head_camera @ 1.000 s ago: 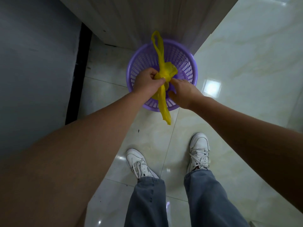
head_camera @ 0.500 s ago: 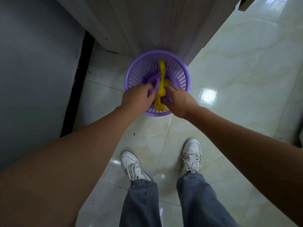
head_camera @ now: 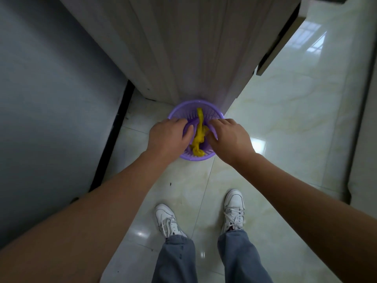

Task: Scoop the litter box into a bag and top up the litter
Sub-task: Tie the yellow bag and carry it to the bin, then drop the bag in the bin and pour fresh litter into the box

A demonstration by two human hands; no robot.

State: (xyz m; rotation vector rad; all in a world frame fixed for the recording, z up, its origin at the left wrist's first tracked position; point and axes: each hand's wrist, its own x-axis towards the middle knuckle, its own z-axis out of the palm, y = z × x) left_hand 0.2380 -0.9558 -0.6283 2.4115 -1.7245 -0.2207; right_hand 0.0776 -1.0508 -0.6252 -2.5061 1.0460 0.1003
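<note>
A knotted yellow plastic bag (head_camera: 199,135) lies inside a purple mesh basket (head_camera: 212,114) on the floor against a cabinet. My left hand (head_camera: 168,136) hovers over the basket's left side, fingers loosely spread and thumb pointing toward the bag. On the right side, my right hand (head_camera: 227,136) does the same, its thumb close to the bag. Neither hand grips the bag. Both hands hide part of the basket. No litter box is in view.
A pale wooden cabinet (head_camera: 183,50) stands right behind the basket. A dark grey wall (head_camera: 51,99) runs along the left. Glossy tiled floor (head_camera: 285,111) spreads to the right. My white shoes (head_camera: 167,220) stand just short of the basket.
Both hands lowered the yellow bag into the basket and let go of it; a second ago they held it above the rim. The view has pulled back and up.
</note>
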